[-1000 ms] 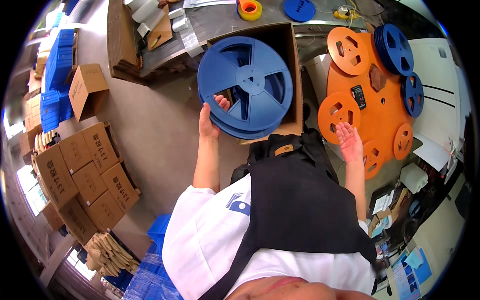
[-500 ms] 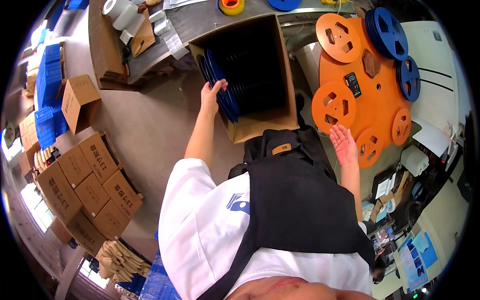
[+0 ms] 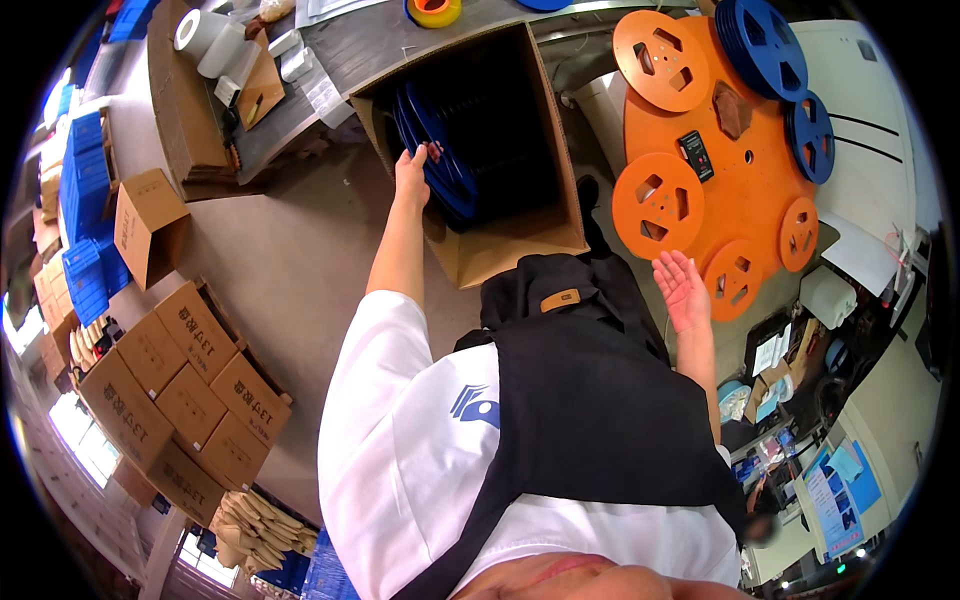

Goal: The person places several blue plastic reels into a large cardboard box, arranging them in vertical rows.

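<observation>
My left hand reaches over the left side of an open cardboard box. It grips the blue plastic reels standing on edge inside; its fingertips show at an opening in the reels. Dark shadow hides most of the box's inside. Palm up, with fingers stretched out, my right hand holds nothing. It is close to an orange slotted disc at the near left edge of a round orange table.
More orange discs and blue reels ring the orange table, where a small black device lies. Beyond the box runs a grey workbench with white rolls and tape. Stacked cartons stand at left.
My left hand has reached further in at the blue reels, its fingers now partly behind the reel edge. My right hand stays open in nearly the same place. The view has shifted slightly.
</observation>
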### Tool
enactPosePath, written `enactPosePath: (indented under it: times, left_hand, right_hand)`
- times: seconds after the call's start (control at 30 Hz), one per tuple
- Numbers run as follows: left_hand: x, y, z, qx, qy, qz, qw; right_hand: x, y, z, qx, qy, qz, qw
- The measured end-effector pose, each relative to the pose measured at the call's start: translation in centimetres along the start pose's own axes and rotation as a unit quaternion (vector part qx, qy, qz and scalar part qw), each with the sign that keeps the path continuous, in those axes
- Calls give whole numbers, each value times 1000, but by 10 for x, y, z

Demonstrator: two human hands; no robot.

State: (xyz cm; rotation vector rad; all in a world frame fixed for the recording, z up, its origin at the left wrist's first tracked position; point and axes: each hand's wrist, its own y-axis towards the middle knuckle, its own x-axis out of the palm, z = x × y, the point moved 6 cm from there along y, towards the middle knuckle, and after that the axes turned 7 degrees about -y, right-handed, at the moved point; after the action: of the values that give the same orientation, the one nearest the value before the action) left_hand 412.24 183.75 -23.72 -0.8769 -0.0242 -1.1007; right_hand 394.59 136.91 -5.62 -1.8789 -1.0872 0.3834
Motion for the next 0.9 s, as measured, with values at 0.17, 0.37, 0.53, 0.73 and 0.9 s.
enactPosePath:
  times: [0.17,0.37,0.53,0.73,0.9]
  left_hand:
    - [-13,-4,-3,-45,111,109,987]
    - [-3,-31,33,5,36,71,997]
    - [-3,-21,20,16,19,50,998]
    - [-28,4,-40,-63,47,26,997]
    - [-37,-41,-49,-132,227,129,956]
  right_hand:
    - [3,-1,-2,-1,-8,5,1000]
    - [8,2,-4,-6,-14,1,1000]
    - [16,2,-4,-5,-28,0,1000]
    - [21,-2,-5,-6,-66,-5,998]
    - [15,1,-6,-4,-64,9,998]
